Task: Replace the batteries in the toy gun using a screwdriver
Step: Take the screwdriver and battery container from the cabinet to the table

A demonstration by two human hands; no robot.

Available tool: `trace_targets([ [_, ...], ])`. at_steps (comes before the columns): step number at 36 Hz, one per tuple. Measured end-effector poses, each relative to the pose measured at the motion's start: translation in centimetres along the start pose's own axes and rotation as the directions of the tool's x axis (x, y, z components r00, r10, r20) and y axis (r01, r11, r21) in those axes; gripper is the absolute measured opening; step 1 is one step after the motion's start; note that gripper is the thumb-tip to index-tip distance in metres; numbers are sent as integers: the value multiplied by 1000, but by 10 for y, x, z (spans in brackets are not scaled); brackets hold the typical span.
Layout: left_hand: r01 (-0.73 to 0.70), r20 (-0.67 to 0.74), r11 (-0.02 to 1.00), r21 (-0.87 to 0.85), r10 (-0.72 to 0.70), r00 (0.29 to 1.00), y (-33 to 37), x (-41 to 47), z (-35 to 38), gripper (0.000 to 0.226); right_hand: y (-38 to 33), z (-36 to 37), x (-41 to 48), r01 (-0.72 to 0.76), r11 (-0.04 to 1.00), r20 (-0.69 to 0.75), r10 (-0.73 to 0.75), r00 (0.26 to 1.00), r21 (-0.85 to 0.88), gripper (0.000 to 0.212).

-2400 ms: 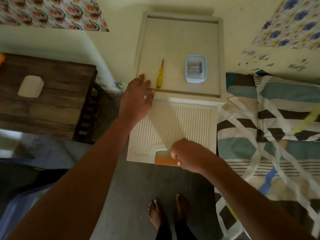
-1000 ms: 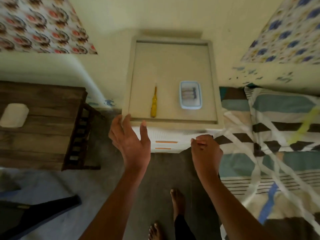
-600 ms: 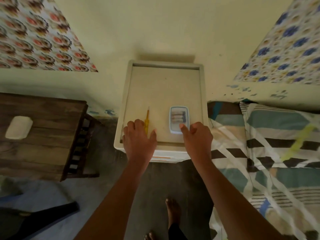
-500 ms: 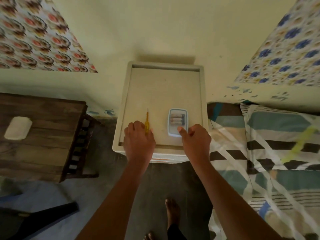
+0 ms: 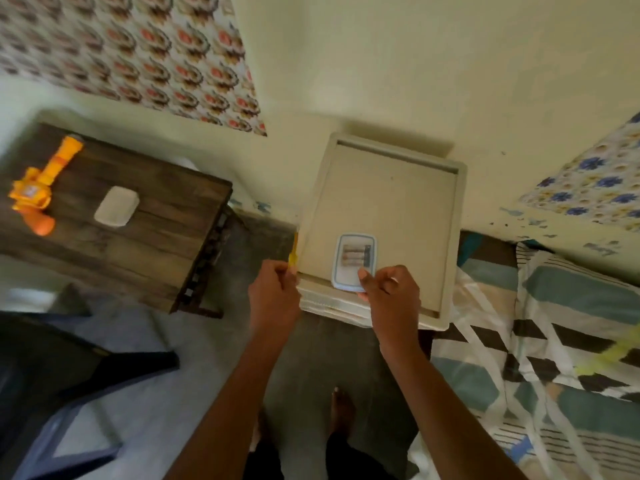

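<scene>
My left hand [image 5: 275, 289] is closed around a yellow screwdriver [image 5: 294, 252], whose tip sticks up past the left edge of the white drawer unit [image 5: 391, 195]. My right hand [image 5: 389, 294] pinches the near end of a small clear battery box [image 5: 355, 258] with a blue rim and several batteries inside, lifted at the unit's front edge. An orange toy gun [image 5: 41, 187] lies far left on the dark wooden table [image 5: 138, 244].
A white soap-like block [image 5: 117, 205] rests on the wooden table beside the gun. A patterned bedspread [image 5: 540, 341] lies to the right. A dark chair [image 5: 69, 375] stands at lower left. My bare feet show on the grey floor [image 5: 304, 358].
Both hands closed on their objects and lifted them: the screwdriver has moved left off the unit top, the battery box toward its front edge. The view swung left, revealing the toy gun.
</scene>
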State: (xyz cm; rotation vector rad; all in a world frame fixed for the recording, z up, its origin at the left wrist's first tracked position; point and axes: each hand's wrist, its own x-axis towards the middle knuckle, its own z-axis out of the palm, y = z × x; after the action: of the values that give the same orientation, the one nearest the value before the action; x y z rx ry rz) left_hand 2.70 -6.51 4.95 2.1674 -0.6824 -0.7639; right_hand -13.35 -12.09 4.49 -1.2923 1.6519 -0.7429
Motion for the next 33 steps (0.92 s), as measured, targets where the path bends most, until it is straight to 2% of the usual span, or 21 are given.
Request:
trace_targets([
  [6, 40, -14, 982, -182, -43, 999, -17, -9, -75, 7, -34, 43, -45, 5, 999, 117, -11, 993, 53, 25],
  [11, 79, -25, 965, -251, -88, 996, -48, 0, -152, 7, -70, 104, -94, 47, 997, 173, -58, 983, 69, 24],
  [14, 95, -27, 960, -262, -106, 994, -65, 13, -197, 4, -89, 140, -116, 38, 997, 204, -53, 978, 74, 34],
  [17, 125, -9, 953, -275, -133, 991, -82, 27, -237, 4, -109, 174, -137, -4, 992, 224, -24, 974, 126, 35],
  [20, 136, 4, 950, -281, -141, 990, -99, 46, -288, 5, -135, 219, -159, -73, 975, 249, 18, 968, 211, 27],
  [24, 132, 7, 955, -267, -135, 991, -105, 69, -324, 11, -159, 253, -172, -93, 960, 233, 30, 972, 263, 17],
  [33, 214, -2, 915, -343, -228, 974, -124, 156, -376, 7, -201, 348, -158, -54, 979, 262, 1, 965, 195, 25],
])
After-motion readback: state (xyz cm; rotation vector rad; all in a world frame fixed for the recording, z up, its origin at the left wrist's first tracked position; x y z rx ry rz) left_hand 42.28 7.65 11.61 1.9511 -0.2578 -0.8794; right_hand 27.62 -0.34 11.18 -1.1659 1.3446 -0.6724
